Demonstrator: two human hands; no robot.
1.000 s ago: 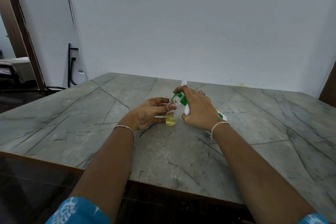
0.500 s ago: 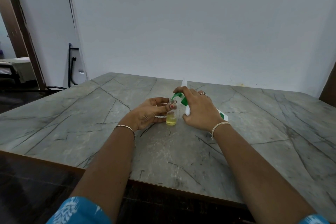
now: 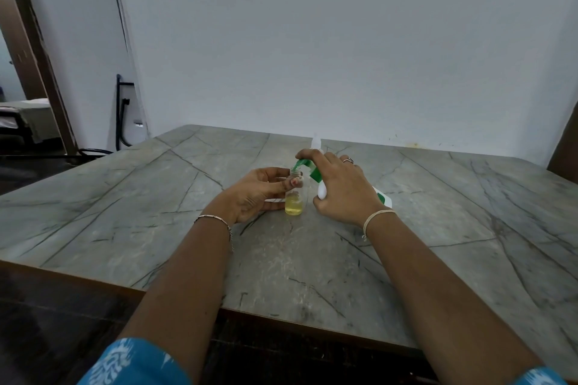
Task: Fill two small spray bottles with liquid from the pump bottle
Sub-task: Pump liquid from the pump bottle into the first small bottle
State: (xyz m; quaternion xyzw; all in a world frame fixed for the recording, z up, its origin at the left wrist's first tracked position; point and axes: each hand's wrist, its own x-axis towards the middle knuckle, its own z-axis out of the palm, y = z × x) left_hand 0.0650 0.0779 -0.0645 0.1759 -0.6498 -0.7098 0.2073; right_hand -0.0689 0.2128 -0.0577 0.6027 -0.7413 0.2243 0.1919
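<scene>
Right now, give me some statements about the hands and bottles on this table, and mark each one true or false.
1. The left hand holds the small clear bottle between thumb and fingers. True.
2. The small clear bottle is full to the neck. False: the yellow liquid fills only its lower part.
3. The right hand grips the pump bottle, with a finger on the green pump head. True.
4. The small clear bottle has its spray cap on. False: its mouth is open, just under the pump nozzle.
5. The small clear bottle lies on its side. False: it stands upright on the table.
</scene>
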